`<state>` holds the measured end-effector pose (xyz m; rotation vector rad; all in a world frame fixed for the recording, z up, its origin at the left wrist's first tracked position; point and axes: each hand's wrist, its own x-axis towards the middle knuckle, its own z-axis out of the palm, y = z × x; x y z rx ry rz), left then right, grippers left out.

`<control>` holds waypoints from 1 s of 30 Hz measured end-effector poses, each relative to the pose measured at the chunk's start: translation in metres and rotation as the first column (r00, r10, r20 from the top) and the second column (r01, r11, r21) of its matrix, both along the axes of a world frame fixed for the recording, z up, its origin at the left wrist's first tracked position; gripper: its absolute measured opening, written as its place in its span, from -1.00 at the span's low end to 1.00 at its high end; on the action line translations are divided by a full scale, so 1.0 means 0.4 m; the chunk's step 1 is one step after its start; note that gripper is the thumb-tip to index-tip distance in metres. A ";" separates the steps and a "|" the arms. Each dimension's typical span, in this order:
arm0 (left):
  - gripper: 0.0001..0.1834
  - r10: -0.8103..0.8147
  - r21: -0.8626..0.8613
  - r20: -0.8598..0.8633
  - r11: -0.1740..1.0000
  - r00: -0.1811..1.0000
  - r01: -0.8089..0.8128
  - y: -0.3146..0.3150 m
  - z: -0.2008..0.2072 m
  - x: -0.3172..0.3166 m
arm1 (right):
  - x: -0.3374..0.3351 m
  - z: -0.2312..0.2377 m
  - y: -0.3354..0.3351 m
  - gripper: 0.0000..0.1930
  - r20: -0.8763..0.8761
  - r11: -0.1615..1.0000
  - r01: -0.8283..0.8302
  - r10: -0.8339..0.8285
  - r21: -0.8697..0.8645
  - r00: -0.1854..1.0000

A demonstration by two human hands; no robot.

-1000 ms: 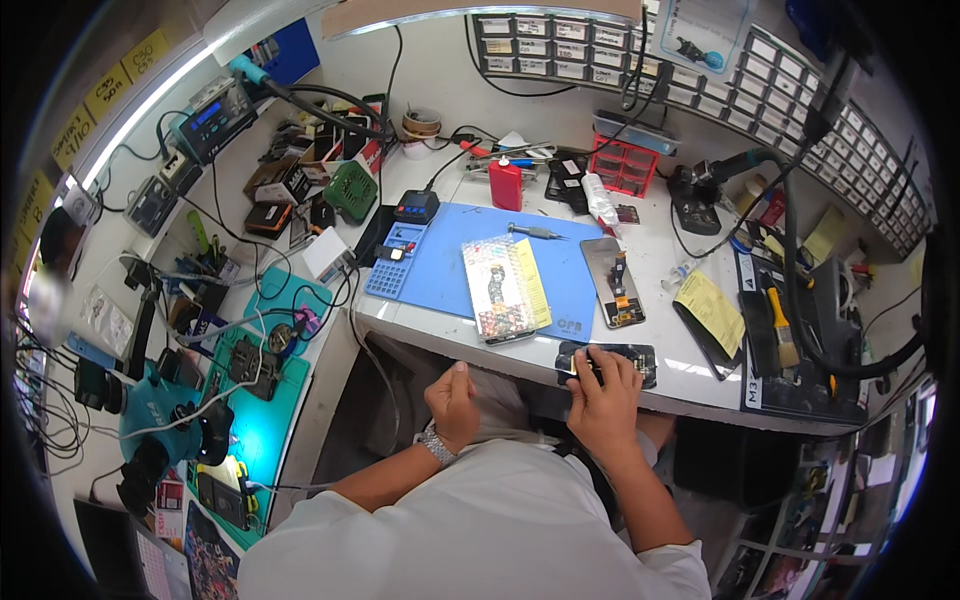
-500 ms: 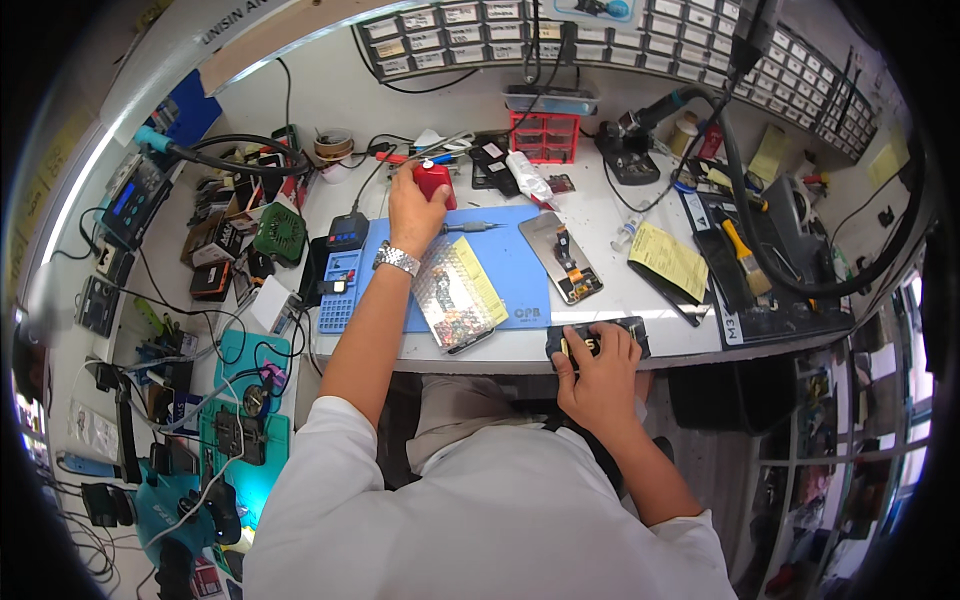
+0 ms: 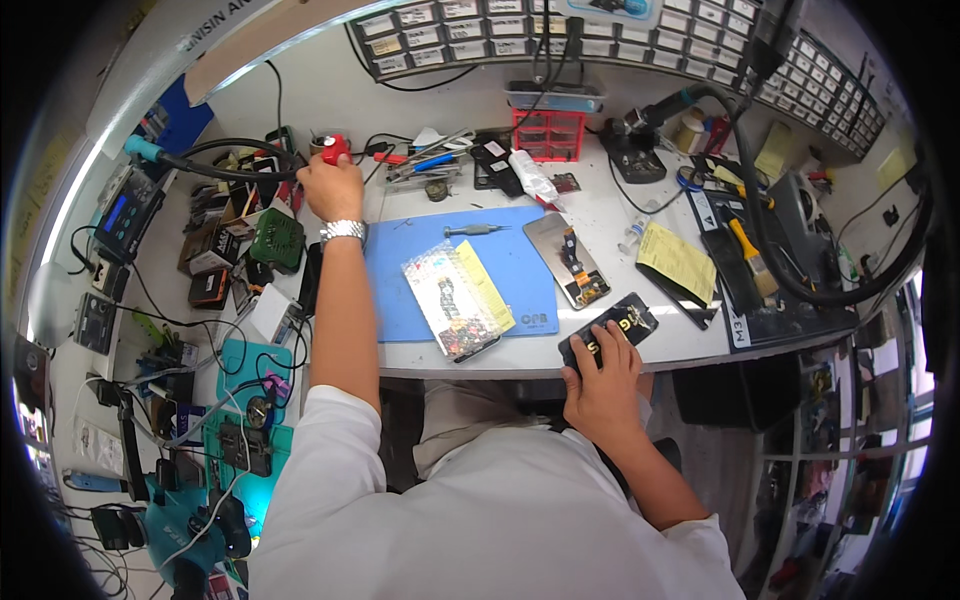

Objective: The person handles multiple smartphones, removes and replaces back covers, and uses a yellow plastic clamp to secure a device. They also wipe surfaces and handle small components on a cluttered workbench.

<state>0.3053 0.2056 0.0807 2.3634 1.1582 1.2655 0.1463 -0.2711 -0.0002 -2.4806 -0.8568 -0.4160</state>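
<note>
My left hand (image 3: 332,188), with a metal-banded watch on its wrist, is closed round a small red container (image 3: 335,149) at the back left of the desk, beyond the blue mat (image 3: 390,300). At the desk's front edge my right hand (image 3: 602,382) has its bent fingers over a black phone (image 3: 635,318) with yellow marking, the thumb by its near end. A bubble-wrap pouch (image 3: 440,300) with a yellow note (image 3: 484,285) lies on the mat, below a grey screwdriver (image 3: 478,230). Beside the mat lies an opened phone screen assembly (image 3: 567,262).
Tools and tweezers (image 3: 430,160) lie behind the mat, near a red drawer box (image 3: 548,135). A yellow paper (image 3: 678,262) lies on a dark panel at right. A thick black hose (image 3: 800,295) loops over the right side. Boxes and a green device (image 3: 277,240) crowd the left.
My left hand has carried the red container left, away from above the mat. Under my right hand the black phone has turned, its far end now angled up and right.
</note>
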 end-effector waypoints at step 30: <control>0.19 -0.547 -0.334 -0.323 0.830 0.773 0.448 -0.460 -0.084 -0.381 | 0.147 0.042 0.073 -0.46 -0.004 0.974 -0.024 0.026 0.225 1.000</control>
